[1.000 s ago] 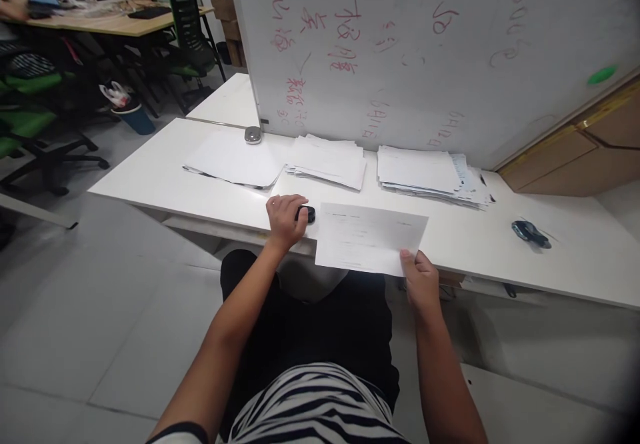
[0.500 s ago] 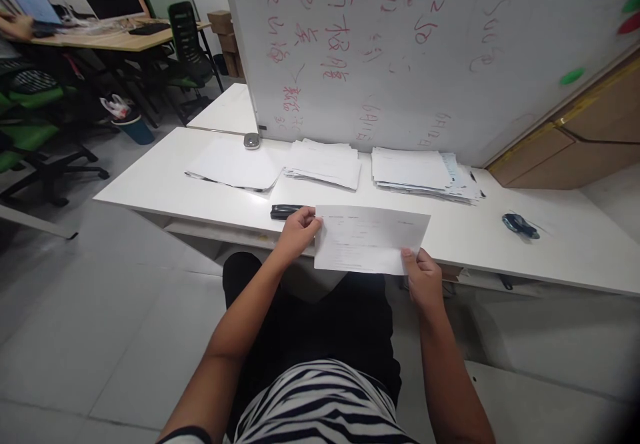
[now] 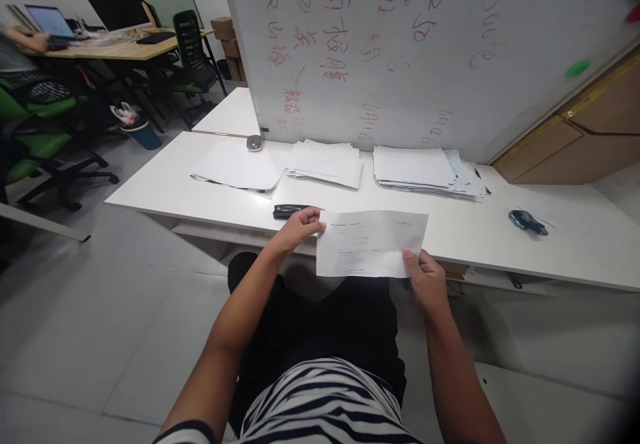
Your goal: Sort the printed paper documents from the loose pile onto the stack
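A printed sheet of paper [image 3: 370, 247] is stretched between my two hands, above my lap at the desk's front edge. My left hand [image 3: 300, 229] pinches its upper left corner, thumb on top. Lower on the right side, my right hand [image 3: 427, 277] grips the edge with the thumb across the front. Just behind my left hand lies a black stapler [image 3: 290, 211], partly hidden by that hand. Farther back on the white desk [image 3: 160, 181] are three paper piles: a thin one [image 3: 237, 164] at left, a stack [image 3: 327, 163] in the middle and a thicker stack [image 3: 420, 167] at right.
A whiteboard [image 3: 350, 97] with red writing rises behind the stacks. A computer mouse [image 3: 255, 143] sits at the back left, and a dark blue object [image 3: 528, 222] lies at right. Cardboard [image 3: 570, 144] leans at the far right. A person's arm [image 3: 27, 41] shows at the far left.
The view has shifted slightly, so the surroundings sit a little farther right. Both hands keep their hold on the sheet, which has tilted slightly.
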A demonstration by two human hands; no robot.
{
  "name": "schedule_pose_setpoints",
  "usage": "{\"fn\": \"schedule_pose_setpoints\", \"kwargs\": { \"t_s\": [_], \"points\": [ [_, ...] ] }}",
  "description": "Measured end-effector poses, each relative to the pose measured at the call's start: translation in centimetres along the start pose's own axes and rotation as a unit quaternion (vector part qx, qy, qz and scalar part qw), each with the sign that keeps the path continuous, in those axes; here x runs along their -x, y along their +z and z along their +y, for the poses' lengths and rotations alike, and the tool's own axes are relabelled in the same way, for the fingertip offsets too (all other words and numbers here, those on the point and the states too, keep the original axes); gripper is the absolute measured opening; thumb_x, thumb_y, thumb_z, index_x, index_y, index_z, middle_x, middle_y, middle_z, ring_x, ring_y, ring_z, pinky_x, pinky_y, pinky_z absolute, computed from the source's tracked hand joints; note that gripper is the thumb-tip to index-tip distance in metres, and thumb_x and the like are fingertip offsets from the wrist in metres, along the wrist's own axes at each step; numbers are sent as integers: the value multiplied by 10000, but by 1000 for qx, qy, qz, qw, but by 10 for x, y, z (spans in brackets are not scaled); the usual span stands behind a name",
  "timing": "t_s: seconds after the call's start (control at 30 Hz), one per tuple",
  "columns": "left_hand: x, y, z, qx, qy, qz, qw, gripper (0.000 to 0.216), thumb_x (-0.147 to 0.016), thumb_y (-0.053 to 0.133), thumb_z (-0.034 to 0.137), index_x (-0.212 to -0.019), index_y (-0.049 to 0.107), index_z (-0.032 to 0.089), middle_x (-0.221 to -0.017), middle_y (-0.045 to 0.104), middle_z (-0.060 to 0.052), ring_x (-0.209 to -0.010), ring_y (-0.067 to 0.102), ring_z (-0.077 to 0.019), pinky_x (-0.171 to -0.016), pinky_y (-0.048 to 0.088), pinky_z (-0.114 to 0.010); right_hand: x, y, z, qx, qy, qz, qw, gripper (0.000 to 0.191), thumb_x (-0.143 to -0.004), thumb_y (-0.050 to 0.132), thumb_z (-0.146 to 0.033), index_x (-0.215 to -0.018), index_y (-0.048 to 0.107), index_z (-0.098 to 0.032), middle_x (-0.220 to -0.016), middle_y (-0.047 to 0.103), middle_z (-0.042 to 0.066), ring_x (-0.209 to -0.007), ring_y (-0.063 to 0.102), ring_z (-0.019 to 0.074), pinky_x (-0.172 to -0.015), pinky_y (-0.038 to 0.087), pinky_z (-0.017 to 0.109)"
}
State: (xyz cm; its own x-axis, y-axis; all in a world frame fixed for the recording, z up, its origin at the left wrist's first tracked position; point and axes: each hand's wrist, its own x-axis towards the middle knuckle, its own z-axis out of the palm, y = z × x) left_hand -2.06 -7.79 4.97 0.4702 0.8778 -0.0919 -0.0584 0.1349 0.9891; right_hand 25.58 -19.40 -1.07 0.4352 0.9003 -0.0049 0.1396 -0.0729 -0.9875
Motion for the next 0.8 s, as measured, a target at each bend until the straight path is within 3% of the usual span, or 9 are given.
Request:
{"fn": "schedule_pose_setpoints", "kwargs": {
  "t_s": [0.1, 0.37, 0.57, 0.7, 0.8],
  "points": [
    [0, -2, 1, -14, -24, -13, 1000, 346, -703, 667, 284, -1029, 595, 195, -718, 591, 33, -682, 563, -100, -669, 423, -251, -1, -2, -1, 14, -8, 5, 1000, 383, -783, 633, -524, -982, 674, -198, -823, 669, 18, -731, 573, 175, -661, 450, 276],
    [1, -9, 8, -112, -45, -51, 991, 161, -685, 629, 244, -757, 504, 171, -660, 567, 37, -592, 518, -79, -558, 363, -209, -3, -12, -8, 45, -7, -4, 999, 351, -794, 626, -513, -958, 673, -206, -752, 625, -5, -674, 533, 150, -602, 411, 251],
    [4, -15, 18, -278, -63, -111, 952, 157, -697, 580, 245, -835, 606, 177, -697, 596, 21, -631, 542, -114, -562, 375, -223, 1, -14, -21, 111, -30, -22, 993, 330, -814, 591, -514, -854, 664, -194, -687, 593, -12, -637, 517, 144, -567, 399, 242],
    [6, -17, 15, -294, -81, -133, 943, 205, -699, 569, 274, -848, 655, 163, -727, 626, 0, -648, 554, -131, -559, 386, -234, 2, -14, -25, 132, -31, -37, 990, 332, -815, 584, -510, -847, 660, -189, -700, 611, -5, -629, 535, 149, -555, 413, 244],
    [8, -16, 11, -287, -86, -117, 947, 205, -698, 564, 272, -839, 667, 165, -713, 626, 5, -627, 539, -119, -547, 377, -228, 2, -14, -24, 133, -33, -44, 990, 333, -818, 580, -505, -878, 668, -189, -725, 632, 1, -640, 550, 154, -560, 425, 247]
  ]
}}
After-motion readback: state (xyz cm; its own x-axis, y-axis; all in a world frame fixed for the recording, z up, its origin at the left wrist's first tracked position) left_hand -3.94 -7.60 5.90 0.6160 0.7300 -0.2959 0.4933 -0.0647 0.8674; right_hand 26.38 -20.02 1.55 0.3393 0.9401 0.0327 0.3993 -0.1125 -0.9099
